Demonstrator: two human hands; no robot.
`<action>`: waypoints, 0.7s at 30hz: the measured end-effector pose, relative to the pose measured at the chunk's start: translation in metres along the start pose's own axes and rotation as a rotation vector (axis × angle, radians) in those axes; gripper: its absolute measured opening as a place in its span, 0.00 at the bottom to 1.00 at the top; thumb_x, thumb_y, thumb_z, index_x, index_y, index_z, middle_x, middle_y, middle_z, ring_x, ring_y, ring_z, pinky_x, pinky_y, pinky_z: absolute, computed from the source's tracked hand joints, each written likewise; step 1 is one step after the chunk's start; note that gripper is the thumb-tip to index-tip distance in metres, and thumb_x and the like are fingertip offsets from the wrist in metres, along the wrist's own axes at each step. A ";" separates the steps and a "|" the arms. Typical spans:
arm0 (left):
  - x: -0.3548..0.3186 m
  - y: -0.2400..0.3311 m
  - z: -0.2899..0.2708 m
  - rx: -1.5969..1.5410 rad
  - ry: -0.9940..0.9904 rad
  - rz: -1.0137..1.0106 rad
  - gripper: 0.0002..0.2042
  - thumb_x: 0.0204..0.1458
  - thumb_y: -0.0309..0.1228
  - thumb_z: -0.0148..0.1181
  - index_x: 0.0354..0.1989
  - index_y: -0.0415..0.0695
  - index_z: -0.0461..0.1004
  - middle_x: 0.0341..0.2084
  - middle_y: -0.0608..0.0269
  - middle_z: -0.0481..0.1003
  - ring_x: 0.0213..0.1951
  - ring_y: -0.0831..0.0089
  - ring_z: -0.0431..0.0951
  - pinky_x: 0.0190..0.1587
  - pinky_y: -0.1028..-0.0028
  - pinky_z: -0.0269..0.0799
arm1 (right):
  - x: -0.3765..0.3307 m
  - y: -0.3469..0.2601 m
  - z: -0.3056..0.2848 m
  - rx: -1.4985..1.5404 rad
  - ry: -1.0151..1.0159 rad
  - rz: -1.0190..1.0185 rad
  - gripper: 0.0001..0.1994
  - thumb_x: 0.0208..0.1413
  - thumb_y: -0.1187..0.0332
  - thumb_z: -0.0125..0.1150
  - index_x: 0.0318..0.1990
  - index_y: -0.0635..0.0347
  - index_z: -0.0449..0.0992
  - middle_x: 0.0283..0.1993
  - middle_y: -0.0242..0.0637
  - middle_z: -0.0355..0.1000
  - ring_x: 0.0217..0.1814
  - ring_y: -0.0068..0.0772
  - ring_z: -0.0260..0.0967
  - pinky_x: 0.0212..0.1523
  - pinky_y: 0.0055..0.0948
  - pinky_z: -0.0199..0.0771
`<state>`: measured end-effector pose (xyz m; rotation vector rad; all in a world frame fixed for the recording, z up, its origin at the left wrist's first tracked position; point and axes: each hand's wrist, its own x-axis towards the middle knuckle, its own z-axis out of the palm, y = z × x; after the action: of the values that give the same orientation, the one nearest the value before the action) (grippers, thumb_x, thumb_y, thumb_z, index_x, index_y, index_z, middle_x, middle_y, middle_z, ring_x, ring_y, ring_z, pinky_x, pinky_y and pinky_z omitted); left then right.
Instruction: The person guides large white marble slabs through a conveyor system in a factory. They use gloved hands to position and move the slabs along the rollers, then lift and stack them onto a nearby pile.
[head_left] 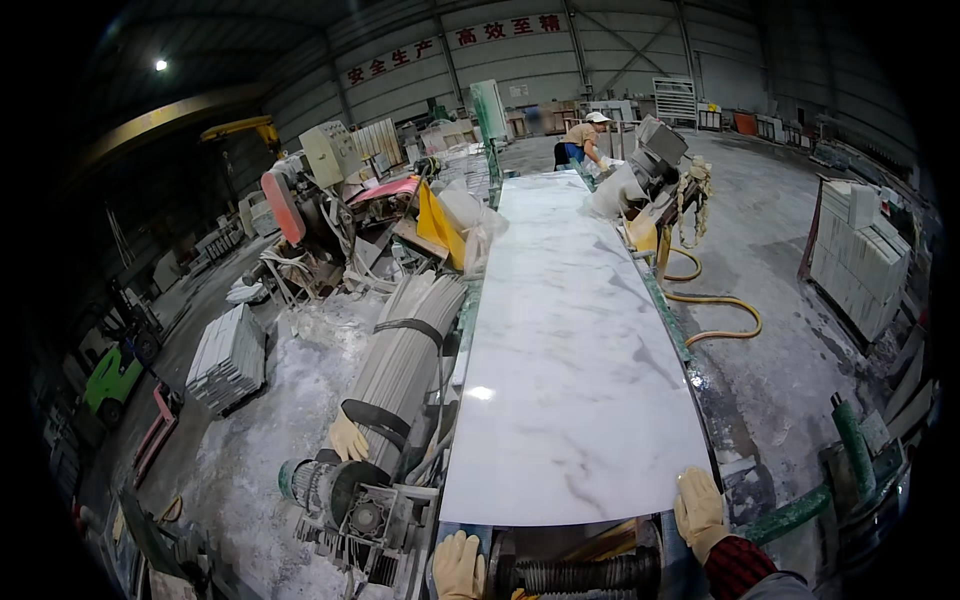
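A long white marble slab (570,350) with grey veins lies flat on a machine bed and stretches away from me. My right hand (700,510), in a pale yellow glove, rests on the slab's near right corner. My left hand (458,566), also gloved, sits just below the slab's near left corner, beside a threaded roller (585,575). Whether that hand touches the slab is unclear.
A ribbed grey cylinder (405,365) with a motor (340,490) runs along the slab's left side. A person (585,140) in a white cap bends at the far end. Yellow hose (715,310) loops on the wet floor at right. Stacked tiles (860,255) stand far right, another stack (228,360) at left.
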<state>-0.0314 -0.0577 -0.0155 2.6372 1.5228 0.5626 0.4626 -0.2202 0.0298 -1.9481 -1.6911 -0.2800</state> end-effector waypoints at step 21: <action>0.078 -0.022 0.005 -0.059 0.111 0.063 0.23 0.63 0.29 0.66 0.66 0.36 0.76 0.67 0.31 0.73 0.67 0.28 0.71 0.74 0.39 0.64 | -0.010 0.001 0.007 -0.046 0.031 0.026 0.22 0.59 0.68 0.67 0.60 0.65 0.79 0.61 0.59 0.78 0.67 0.67 0.73 0.75 0.60 0.71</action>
<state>-0.0128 0.0203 -0.0020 2.6586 1.4308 0.7582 0.4601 -0.2249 0.0193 -1.9874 -1.6514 -0.3409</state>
